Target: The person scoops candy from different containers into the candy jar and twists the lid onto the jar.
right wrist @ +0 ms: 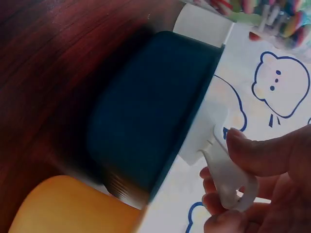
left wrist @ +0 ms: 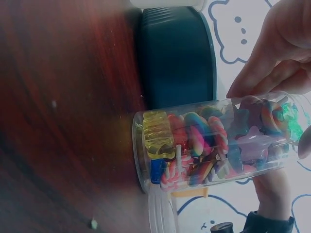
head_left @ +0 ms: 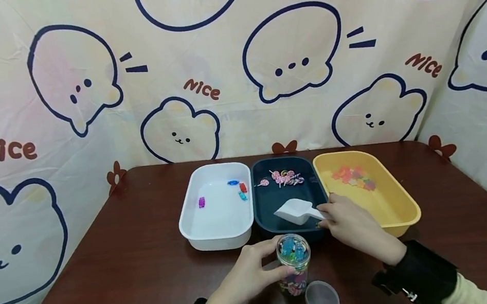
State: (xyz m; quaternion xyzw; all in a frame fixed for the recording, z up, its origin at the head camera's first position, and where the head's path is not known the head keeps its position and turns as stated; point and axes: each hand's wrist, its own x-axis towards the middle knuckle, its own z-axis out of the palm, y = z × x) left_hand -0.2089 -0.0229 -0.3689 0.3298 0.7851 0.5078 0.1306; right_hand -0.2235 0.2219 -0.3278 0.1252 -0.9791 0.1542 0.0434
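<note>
My left hand (head_left: 259, 265) grips the upper part of a clear jar (left wrist: 194, 145) filled with colorful candy-like pieces, and its top is uncovered. The jar stands upright on the table. A round translucent lid (head_left: 322, 299) lies beside its base. My right hand (head_left: 348, 218) pinches the handle of a white scoop (head_left: 296, 210), whose blade is over the dark blue tray (head_left: 263, 211). Pink swirl lollipops (head_left: 285, 177) lie at that tray's far end. In the right wrist view the thumb and fingers close round the scoop handle (right wrist: 228, 179).
To the left stands a white tray (head_left: 217, 228) with several wrapped candies (head_left: 242, 187). A yellow tray (head_left: 395, 203) on the right holds orange and pink pieces (head_left: 353, 177). All three trays sit side by side on the brown table (head_left: 116, 274), before a printed curtain (head_left: 230, 60).
</note>
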